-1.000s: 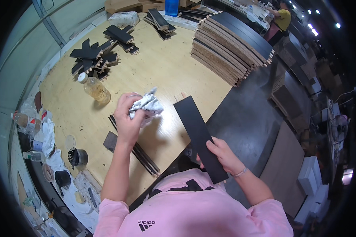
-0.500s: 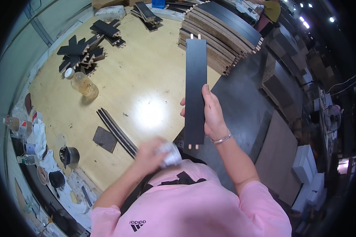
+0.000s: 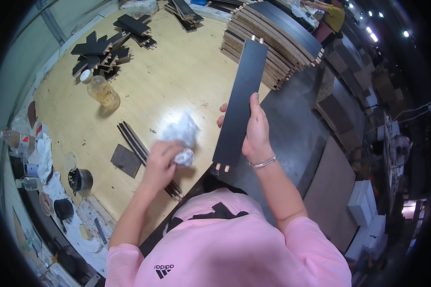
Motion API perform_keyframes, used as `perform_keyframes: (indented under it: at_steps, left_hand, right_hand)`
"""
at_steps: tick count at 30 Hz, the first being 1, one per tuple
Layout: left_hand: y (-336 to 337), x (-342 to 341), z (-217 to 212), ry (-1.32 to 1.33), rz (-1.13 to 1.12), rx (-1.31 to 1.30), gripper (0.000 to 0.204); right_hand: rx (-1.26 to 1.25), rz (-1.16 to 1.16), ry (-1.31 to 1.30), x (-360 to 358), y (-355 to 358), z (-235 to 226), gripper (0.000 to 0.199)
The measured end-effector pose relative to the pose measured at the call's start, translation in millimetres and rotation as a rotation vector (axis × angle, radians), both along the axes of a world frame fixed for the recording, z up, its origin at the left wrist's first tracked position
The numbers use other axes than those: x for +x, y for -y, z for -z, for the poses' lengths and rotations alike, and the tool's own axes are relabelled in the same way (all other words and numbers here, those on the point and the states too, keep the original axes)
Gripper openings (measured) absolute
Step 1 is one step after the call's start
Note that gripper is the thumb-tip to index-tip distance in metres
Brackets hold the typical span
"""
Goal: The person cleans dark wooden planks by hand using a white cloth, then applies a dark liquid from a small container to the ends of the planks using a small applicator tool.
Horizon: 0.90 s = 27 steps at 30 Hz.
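My right hand (image 3: pixel 255 136) has its grip closed around a long, narrow black panel with pale wooden dowels at both ends (image 3: pixel 239 103), held lifted over the edge of the light plywood surface (image 3: pixel 177 76). My left hand (image 3: pixel 159 162) clutches a crumpled white rag (image 3: pixel 182 136) just beside the panel's lower end. Thin dark strips (image 3: pixel 143 153) lie under that hand. A stack of chipboard panels (image 3: pixel 277 43) stands beyond, and a clear bottle of yellowish liquid (image 3: pixel 103 91) is well apart to the left.
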<state>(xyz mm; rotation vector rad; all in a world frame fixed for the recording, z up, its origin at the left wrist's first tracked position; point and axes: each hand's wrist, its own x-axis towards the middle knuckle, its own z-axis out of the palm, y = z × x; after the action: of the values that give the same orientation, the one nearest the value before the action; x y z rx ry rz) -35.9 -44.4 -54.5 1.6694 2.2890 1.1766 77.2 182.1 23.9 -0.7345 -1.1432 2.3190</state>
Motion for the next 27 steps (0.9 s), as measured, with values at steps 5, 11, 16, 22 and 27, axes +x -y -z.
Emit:
perform_keyframes:
  at_steps: [5, 11, 16, 22, 27]
  left_hand:
    - [-16, 11, -44, -0.081, -0.274, -0.056, 0.049]
    - [-6, 65, -21, 1.176, -0.052, 0.104, 0.029]
    - [34, 54, -17, 1.070, -0.086, 0.022, 0.023]
    - [60, 44, -23, 0.967, -0.073, 0.001, 0.023]
    - [73, 49, -26, 0.978, -0.082, -0.001, 0.025]
  right_hand:
    - [0.050, 0.131, -0.074, -1, 28, 4, 0.022]
    - [-0.037, 0.045, -0.129, 14, 78, 14, 0.024]
    - [0.003, -0.017, -0.100, 34, 72, 0, 0.026]
    - [0.072, 0.002, -0.091, 42, 64, -5, 0.028]
    - [-0.080, 0.033, -0.118, 40, 67, -8, 0.032]
